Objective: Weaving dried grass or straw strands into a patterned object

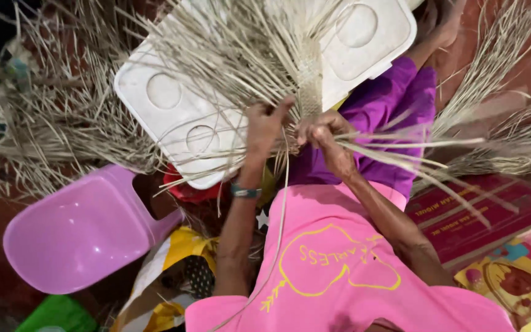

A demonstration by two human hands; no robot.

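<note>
Head cam looks down on a seated person weaving pale dry straw strips.

Far left: loose straw heap on the floor. Below it a lilac plastic chair, tipped on its side. Centre top: white moulded plastic tray w/ round dimples, lying under the work.

Left hand, wrist w/ a teal bracelet, has its fingers pinched narrow round a bunch of strips that fan upward. Just beside it, the woven band, a narrow plaited strip, stands upright between both hands over the tray. Right hand is curled closed on a 2nd bunch that sweeps out to the right.

Handling, by look: strips are very light, springy, stiff lengthwise, likely brittle if creased; best gripped close to the woven edge, where both hands sit.

Right: dark red flat sheet w/ pale lettering lies on the floor; at the lower right corner, a yellow printed packet w/ red shapes.
</note>
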